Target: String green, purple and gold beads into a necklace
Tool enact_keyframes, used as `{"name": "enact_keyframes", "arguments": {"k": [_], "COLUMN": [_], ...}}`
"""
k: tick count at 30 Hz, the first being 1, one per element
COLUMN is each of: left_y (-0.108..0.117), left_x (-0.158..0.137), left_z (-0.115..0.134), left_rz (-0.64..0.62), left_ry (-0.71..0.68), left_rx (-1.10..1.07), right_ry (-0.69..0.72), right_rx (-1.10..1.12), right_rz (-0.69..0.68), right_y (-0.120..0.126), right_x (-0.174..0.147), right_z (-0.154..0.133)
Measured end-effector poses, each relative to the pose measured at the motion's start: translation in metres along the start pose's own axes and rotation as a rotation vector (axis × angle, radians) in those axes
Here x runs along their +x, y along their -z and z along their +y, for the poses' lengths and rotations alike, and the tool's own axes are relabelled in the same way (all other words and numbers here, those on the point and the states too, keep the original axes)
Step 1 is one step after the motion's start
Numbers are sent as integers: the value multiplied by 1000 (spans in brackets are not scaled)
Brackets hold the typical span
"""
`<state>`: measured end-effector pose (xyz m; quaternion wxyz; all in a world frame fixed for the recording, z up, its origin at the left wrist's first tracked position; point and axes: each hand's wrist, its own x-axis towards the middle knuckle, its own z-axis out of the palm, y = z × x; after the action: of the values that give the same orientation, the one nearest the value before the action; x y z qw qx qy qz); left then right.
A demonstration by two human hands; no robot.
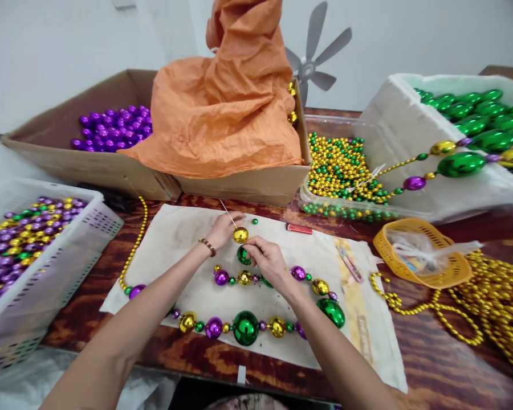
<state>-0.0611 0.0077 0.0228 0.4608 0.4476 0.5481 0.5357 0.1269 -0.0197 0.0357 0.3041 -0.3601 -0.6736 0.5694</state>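
Head view — left hand (223, 230) and right hand (265, 259) flank a gold bead (240, 235) — curled, grip unclear.

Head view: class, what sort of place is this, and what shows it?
Probably a bead-stringing workshop: a cardboard box of purple beads, a white basket of mixed beads, and a beaded strand lying on a cloth.

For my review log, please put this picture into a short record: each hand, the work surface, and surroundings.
left hand: close to a gold bead; grip unclear
right hand: just below that bead, partly covering a green bead; grip unclear
work surface: pale cloth with strung beads on it
behind: orange sheet over a cardboard box
right side: yellow basket beside gold bead strands
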Motion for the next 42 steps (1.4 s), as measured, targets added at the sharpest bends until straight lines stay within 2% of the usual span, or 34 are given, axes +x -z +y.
{"name": "enact_keyframes", "arguments": {"k": [4, 6, 9, 11, 14, 18, 21, 26, 42], "left_y": [-23, -31, -32, -25, -2, 32, 47, 52, 53], "left_x": [20, 24, 28, 27, 16, -12, -30, -41, -45], "left_z": [-7, -8, -10, -9, 1, 26, 41, 45, 45], "left_rz": [-194, -184, -96, -35, 40, 94, 131, 167, 175], "left_ry": [-120, -120, -82, -60, 5, 178, 222, 252, 231], "left_rx": [165, 164, 86, 47, -64, -526, -703, -781, -753], "right_ry": [-16, -39, -69, -77, -82, -60, -34, 17, 37], "right_rx": [93, 133, 152, 155, 141, 58, -19, -99, -153], "right_rz": [28, 37, 50, 58, 59, 24, -35, -122, -115], "right_y": [0, 1, 2, 4, 6, 7, 6, 3, 0], "right_x": [1, 2, 4, 4, 3, 3, 3, 3, 3], "right_z": [-1, -2, -3, -2, 2, 8, 11, 9, 5]}}
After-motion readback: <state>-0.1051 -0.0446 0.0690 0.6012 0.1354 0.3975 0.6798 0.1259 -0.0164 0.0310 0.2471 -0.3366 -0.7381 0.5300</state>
